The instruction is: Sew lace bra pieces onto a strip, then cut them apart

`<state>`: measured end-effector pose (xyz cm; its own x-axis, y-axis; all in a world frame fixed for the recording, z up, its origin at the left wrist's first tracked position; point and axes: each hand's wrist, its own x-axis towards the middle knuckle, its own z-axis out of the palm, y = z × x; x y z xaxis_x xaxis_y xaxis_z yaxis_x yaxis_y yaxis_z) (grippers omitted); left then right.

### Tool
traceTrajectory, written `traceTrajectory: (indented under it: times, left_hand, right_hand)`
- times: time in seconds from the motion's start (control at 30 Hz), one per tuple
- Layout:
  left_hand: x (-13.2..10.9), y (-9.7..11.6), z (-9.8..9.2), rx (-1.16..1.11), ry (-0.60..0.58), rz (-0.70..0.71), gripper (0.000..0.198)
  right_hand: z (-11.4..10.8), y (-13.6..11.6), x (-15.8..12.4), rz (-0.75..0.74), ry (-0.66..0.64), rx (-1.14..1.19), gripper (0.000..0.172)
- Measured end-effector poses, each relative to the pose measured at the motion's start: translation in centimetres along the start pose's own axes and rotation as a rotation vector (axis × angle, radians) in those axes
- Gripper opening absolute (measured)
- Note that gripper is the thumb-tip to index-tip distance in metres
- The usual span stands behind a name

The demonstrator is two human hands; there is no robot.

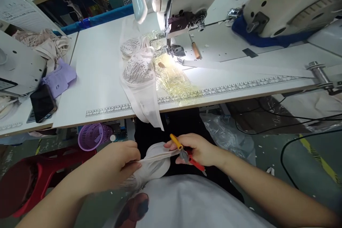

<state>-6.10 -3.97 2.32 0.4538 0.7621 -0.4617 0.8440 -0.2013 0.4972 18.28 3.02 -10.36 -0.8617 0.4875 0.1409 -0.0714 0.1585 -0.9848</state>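
Over my lap, my left hand (121, 160) pinches the edge of a white bra (159, 165) between thumb and fingers. A narrow edge band is stretched from there across to my right hand (199, 148). That hand is closed around thread snips (184, 154) with yellow and red parts, and its fingertips also meet the band's end. The bra's moulded cup hangs below the band; part of it is hidden by my left hand. Another white lace bra (140, 67) lies on the sewing table (98, 60), its wing drooping over the front edge.
A sewing machine (184, 10) stands over the table, its lit needle area beside yellowish plastic film (173, 78). An orange-handled tool (196, 48) lies behind. A phone (43, 103) and purple papers (59, 78) are left. Below are a purple basket (92, 137) and red stool (40, 180).
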Motion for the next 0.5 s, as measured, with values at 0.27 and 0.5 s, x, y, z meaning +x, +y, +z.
traceTrajectory:
  times: [0.27, 0.5]
  left_hand:
    - [-1.4, 1.4, -2.0, -0.010, -0.090, -0.022, 0.020]
    - [-2.8, 2.2, -2.9, 0.065, -0.154, -0.088, 0.019]
  right_hand:
    - [2.0, 1.4, 2.5, 0.000, -0.076, -0.034, 0.017]
    - [2.7, 1.8, 3.8, -0.030, -0.105, -0.057, 0.021]
